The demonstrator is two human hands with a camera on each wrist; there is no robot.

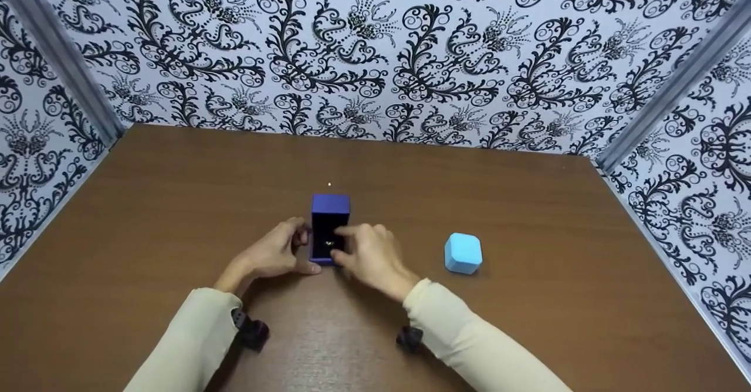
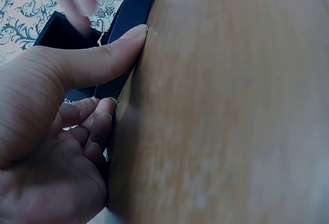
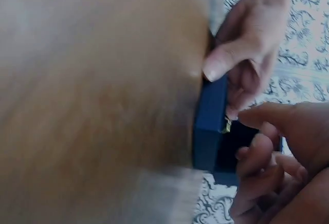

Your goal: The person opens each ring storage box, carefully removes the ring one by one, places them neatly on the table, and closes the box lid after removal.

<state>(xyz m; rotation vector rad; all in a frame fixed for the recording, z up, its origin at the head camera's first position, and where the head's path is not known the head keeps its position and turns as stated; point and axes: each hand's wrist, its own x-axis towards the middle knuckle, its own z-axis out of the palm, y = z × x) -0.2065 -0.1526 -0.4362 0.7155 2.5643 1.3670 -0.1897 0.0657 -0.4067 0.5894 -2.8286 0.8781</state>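
A: Where is the work centred?

B: On the open blue-violet rectangular ring box [image 1: 331, 203], near the middle of the brown wood-look table [image 1: 528, 204], its raised lid toward the far edge. A small gold-coloured metal ring [image 1: 329, 243] sits in the black lining [image 1: 322, 227].

A: And the hands?

B: The left hand [image 1: 276, 254] holds the base, thumb along its front, the other fingers bent at its left side. The right hand [image 1: 372, 257] reaches in with index finger and thumb narrowly parted, the ring showing between them. I can't tell whether the thumb tip touches it.

A: So which step is this?

B: I'd judge the ring is being seated or taken out; one moment doesn't settle which.

A: What does the next move call for?

B: Either way, a light fingertip touch at the ring, I'd say, with the left hand steadying the base so it can't slide.

A: And the light-blue rounded cube-shaped box [image 1: 463, 253]?

B: It's untouched, well apart, nearer the table's right edge.
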